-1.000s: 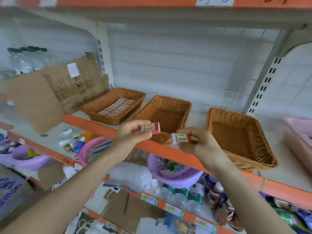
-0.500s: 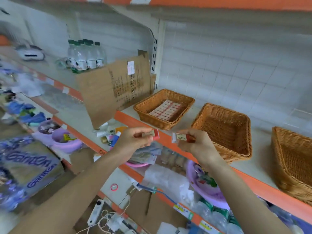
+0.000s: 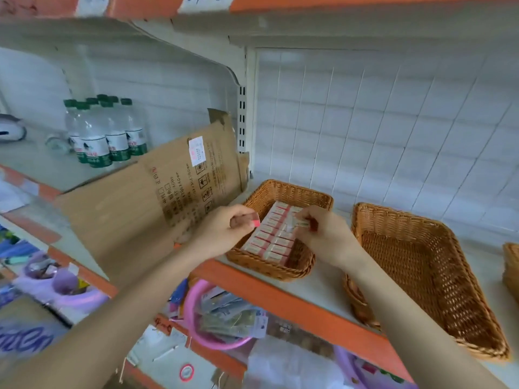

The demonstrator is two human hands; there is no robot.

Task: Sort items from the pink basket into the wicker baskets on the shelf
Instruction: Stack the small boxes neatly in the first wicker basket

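The left wicker basket point(image 3: 306, 193) on the shelf holds several small red-and-white boxes point(image 3: 271, 238) laid in rows. My left hand point(image 3: 224, 228) pinches one small red-and-white box point(image 3: 255, 222) over the basket's left rim. My right hand point(image 3: 325, 234) pinches another such box point(image 3: 302, 223) just above the packed rows. A second wicker basket point(image 3: 421, 265) to the right has nothing in it. A third basket's edge point(image 3: 511, 265) shows at the far right. The pink basket is out of view.
A flattened cardboard sheet point(image 3: 157, 203) leans left of the baskets. Water bottles point(image 3: 104, 133) stand on the shelf behind it. The orange shelf edge point(image 3: 280, 296) runs below my wrists; a pink tub point(image 3: 213, 318) with packets and purple tubs point(image 3: 64, 290) sit on the lower shelf.
The view swung left and closer. Both hands moved forward with their boxes, from in front of the shelf edge to over the left wicker basket.
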